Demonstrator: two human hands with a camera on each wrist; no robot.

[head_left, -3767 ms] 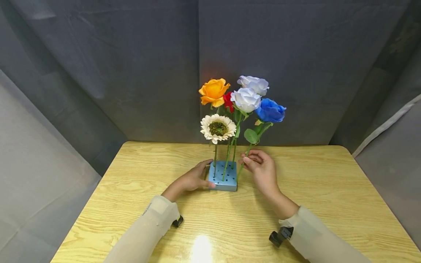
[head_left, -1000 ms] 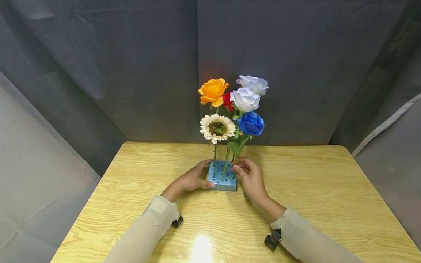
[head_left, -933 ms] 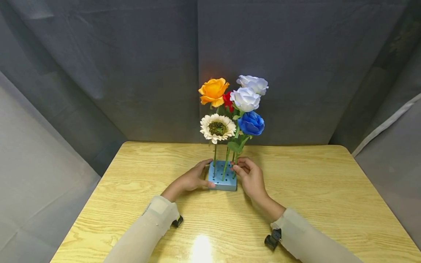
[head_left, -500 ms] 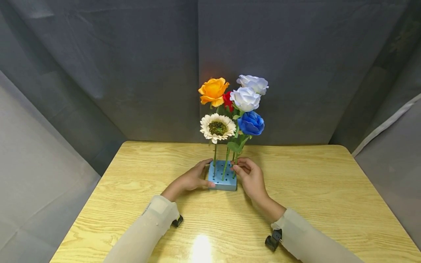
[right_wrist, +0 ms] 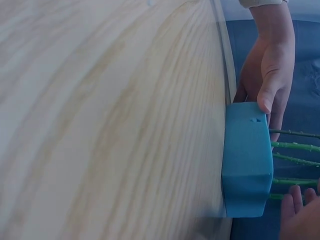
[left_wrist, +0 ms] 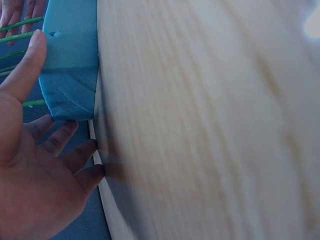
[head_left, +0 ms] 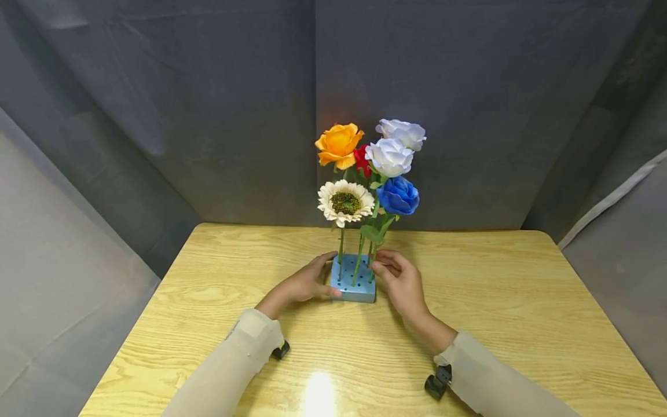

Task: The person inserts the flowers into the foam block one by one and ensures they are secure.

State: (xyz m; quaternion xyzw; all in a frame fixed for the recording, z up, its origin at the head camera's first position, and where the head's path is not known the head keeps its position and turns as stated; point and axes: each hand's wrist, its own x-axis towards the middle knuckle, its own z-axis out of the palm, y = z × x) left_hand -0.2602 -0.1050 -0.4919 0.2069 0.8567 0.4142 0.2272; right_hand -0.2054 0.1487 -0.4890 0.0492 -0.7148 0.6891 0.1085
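Note:
A light blue flower holder block [head_left: 353, 294] with holes in its top stands on the table. Upright in it are an orange rose [head_left: 339, 145], a red flower [head_left: 362, 160] mostly hidden, a cream sunflower [head_left: 345, 202], two white roses [head_left: 389, 157] and a blue rose [head_left: 398, 195]. My left hand [head_left: 304, 283] grips the block's left side, thumb at the front corner and fingers behind; the left wrist view shows its thumb [left_wrist: 31, 65] over the edge. Beside the blue rose's stem is my right hand [head_left: 403, 284], fingertips close to the stem and seemingly loosened from it.
The wooden table [head_left: 495, 301] extends to both sides of the block. Dark grey cloth [head_left: 234, 116] hangs behind the table's back edge, with lighter grey cloth at the sides. A small black camera [head_left: 438, 382] sits on my right wrist.
Since the oldest frame, my right hand has brought the blue rose leftward and its stem now stands in the block's right side. Just now the right hand has shifted slightly right, while the rose stays put.

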